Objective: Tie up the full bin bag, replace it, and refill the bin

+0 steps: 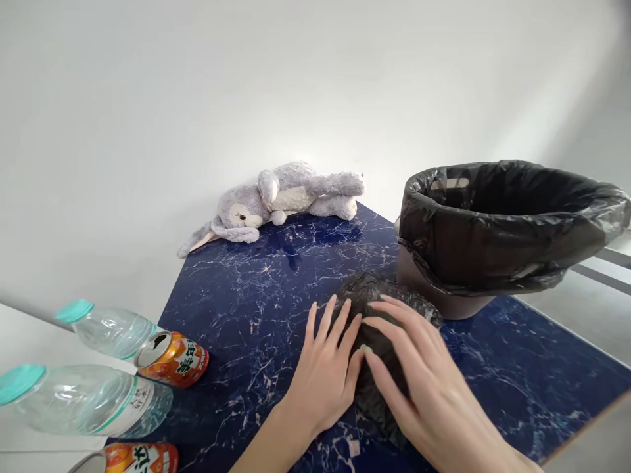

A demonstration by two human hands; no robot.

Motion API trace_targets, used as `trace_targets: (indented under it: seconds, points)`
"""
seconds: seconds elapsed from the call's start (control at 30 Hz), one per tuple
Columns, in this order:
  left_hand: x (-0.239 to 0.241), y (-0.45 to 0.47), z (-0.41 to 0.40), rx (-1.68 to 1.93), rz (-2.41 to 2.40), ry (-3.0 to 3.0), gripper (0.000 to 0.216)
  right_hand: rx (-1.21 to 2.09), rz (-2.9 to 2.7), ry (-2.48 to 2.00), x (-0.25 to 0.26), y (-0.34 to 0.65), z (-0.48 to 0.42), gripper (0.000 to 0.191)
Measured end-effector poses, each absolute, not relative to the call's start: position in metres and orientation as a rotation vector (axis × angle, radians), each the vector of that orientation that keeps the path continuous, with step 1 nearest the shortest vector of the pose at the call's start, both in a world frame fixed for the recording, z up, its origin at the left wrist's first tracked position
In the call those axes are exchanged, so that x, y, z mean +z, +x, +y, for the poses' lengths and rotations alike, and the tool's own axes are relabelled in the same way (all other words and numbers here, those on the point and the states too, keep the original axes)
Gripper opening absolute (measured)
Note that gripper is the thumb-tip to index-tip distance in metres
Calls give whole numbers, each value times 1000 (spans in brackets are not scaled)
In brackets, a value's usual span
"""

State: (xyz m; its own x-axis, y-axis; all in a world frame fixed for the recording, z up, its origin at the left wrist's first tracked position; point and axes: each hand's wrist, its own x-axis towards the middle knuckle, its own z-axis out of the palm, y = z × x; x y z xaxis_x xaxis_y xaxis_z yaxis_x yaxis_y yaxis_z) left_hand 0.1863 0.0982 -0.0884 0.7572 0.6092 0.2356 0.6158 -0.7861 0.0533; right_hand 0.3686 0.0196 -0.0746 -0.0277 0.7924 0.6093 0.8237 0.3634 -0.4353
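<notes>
2 hands lie flat on a crumpled black bin bag (369, 294): L hand (323, 378) and R hand (424, 387), fingers spread and uncurled, pressing, not gripping. The bag sits under the fingertips on the blue tabletop (256, 289). A lined waste bin (493, 263) is just beyond the R fingertips. Step looks like flattening the wad. The film is thin, so gripping it would need fingers curled round an edge. Bottles (111, 328) & cans (172, 358) are well L of the L fingers.

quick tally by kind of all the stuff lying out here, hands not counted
plastic bottles: 2
drink cans: 2
plush toy: 1
bin with black liner: 1
crumpled black bag: 1
total: 7
</notes>
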Motion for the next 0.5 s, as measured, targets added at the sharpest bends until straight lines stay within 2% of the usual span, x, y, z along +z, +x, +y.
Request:
trace_targets:
  seconds: [0.1,0.23,0.5]
  points:
    - [-103,185,107,-294,-1096,-2905,64,-98,-1957,-1543,-115,368,44,60]
    - [-121,171,115,-284,-1258,-2868,72,-60,-2015,-1696,-163,379,62,69]
    - [-116,167,113,-415,-1266,-2810,77,-142,-2074,-1670,-163,392,58,83]
